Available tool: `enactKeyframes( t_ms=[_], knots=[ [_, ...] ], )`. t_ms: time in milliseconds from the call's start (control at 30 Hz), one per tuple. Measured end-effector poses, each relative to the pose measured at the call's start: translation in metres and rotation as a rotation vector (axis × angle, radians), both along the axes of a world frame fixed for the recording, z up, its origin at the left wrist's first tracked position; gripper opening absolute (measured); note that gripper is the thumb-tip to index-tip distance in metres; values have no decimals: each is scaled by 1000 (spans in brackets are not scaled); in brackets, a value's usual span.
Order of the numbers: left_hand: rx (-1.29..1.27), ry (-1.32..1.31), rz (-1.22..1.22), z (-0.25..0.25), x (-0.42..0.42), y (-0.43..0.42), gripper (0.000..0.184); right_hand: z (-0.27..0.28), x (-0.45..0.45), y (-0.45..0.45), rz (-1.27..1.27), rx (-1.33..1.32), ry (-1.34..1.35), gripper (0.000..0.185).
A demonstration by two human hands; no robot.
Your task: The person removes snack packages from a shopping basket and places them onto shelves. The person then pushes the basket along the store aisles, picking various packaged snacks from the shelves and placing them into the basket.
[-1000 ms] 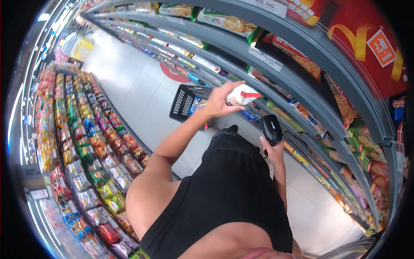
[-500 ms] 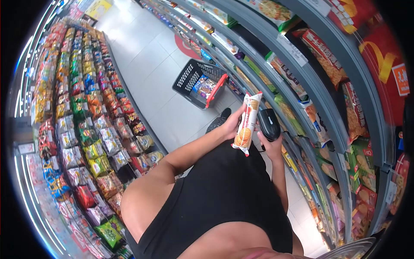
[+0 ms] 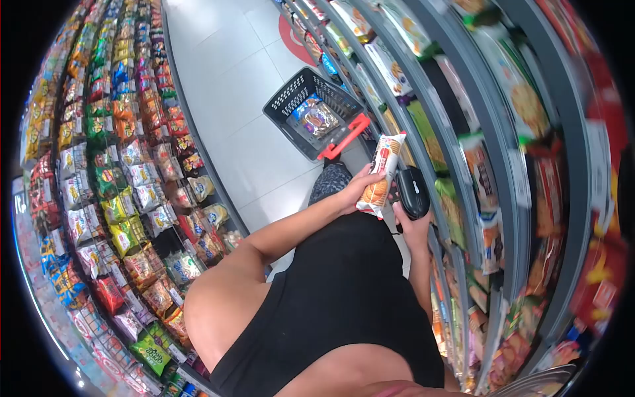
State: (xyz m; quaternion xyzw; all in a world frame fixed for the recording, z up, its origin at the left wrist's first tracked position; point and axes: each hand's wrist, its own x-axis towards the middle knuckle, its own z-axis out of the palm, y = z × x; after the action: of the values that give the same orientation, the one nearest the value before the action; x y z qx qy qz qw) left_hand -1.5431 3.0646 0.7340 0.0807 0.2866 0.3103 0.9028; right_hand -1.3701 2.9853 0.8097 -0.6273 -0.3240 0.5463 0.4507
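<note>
My left hand (image 3: 358,190) is closed round a white cookie packet (image 3: 380,178) with red ends and pictures of round cookies, held upright in front of my body. Just right of it, my right hand (image 3: 413,225) grips a black handheld scanner (image 3: 412,192) by its lower part, its rounded head pointing away from me. Packet and scanner are side by side, very near each other. Beyond my hands a black basket (image 3: 286,126) with a red handle (image 3: 345,136) rests on the floor, with shiny blue and brown packages (image 3: 316,118) inside.
On the left, a long shelf display (image 3: 119,172) holds rows of bagged snacks. Grey shelves (image 3: 493,126) with packaged food rise close on the right. Between them runs a tiled floor (image 3: 221,73) with a red round marking (image 3: 296,41).
The packet, first held end-on away from the scanner, has come back beside it and now leans slightly. The view has shifted, bringing the basket and the left display closer.
</note>
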Motion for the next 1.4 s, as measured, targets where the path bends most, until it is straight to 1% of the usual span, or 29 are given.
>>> enactKeyframes(
  t_ms=[67, 167, 267, 300, 333, 400, 433, 467, 500, 567, 600, 633, 700, 733, 767, 833, 900, 933, 967, 1033, 1100, 1133, 1167, 1233, 1300, 1367, 1400],
  knots=[
    [26, -1, 25, 5, -24, 31, 52, -3, -15, 28, 52, -32, -40, 18],
    [-58, 54, 62, -15, -49, 62, 55, -12, -42, 68, 84, -113, -55, 18],
    [-68, 135, 125, -37, -65, 78, 62, -26, -66, 103, 100, -187, -54, 17],
    [-71, 176, 142, -45, -70, 83, 64, -31, -72, 115, 142, -211, -69, 17],
    [-93, 214, 161, -56, -76, 89, 68, -37, -79, 125, 178, -234, -84, 17],
    [-182, 363, 273, -94, -83, 98, 60, -53, -90, 146, 241, -260, -144, 18],
    [-222, 441, 331, -112, -88, 106, 57, -59, -96, 157, 255, -285, -123, 18],
    [-273, 423, 408, -132, -95, 114, 49, -65, -102, 167, 269, -311, -101, 18],
    [-295, 449, 454, -150, -104, 122, 48, -70, -107, 175, 284, -341, -78, 18],
    [-399, 531, 458, -182, -125, 139, 49, -86, -114, 189, 319, -361, -38, 16],
    [-451, 527, 380, -180, -141, 154, 52, -93, -116, 194, 335, -383, -31, 15],
    [-465, 546, 438, -212, -145, 159, 51, -100, -118, 198, 347, -405, -26, 15],
    [-522, 492, 483, -285, -156, 168, 46, -105, -126, 211, 337, -446, -21, 13],
    [-579, 501, 525, -308, -163, 177, 48, -107, -131, 217, 318, -472, -28, 12],
    [-597, 598, 501, -333, -168, 188, 50, -114, -133, 222, 300, -500, -35, 12],
    [-500, 708, 529, -395, -172, 199, 52, -131, -129, 222, 275, -558, -2, 16],
    [-624, 790, 557, -451, -168, 207, 52, -143, -134, 225, 203, -616, -2, 19],
    [-666, 833, 576, -477, -174, 223, 52, -151, -134, 227, 192, -594, 2, 21],
    [-787, 833, 554, -496, -178, 232, 56, -158, -132, 224, 181, -582, 2, 24],
    [-858, 968, 468, -529, -184, 240, 62, -176, -130, 223, 153, -537, -80, 25],
    [-846, 1098, 342, -564, -195, 246, 66, -190, -131, 229, 91, -554, -107, 24],
    [-830, 1163, 307, -583, -198, 248, 72, -198, -126, 229, 100, -528, -122, 24],
    [-821, 1177, 266, -618, -203, 242, 76, -205, -122, 227, 83, -536, -118, 26],
    [-742, 1327, 91, -685, -222, 234, 81, -216, -113, 221, 32, -579, -182, 27],
    [-808, 1397, 87, -709, -237, 245, 86, -221, -111, 224, 58, -564, -203, 28],
    [-790, 1413, 118, -712, -256, 262, 87, -222, -109, 223, 20, -620, -186, 29],
    [-750, 1424, 135, -743, -261, 263, 86, -226, -104, 221, 15, -635, -194, 30]
  ],
)
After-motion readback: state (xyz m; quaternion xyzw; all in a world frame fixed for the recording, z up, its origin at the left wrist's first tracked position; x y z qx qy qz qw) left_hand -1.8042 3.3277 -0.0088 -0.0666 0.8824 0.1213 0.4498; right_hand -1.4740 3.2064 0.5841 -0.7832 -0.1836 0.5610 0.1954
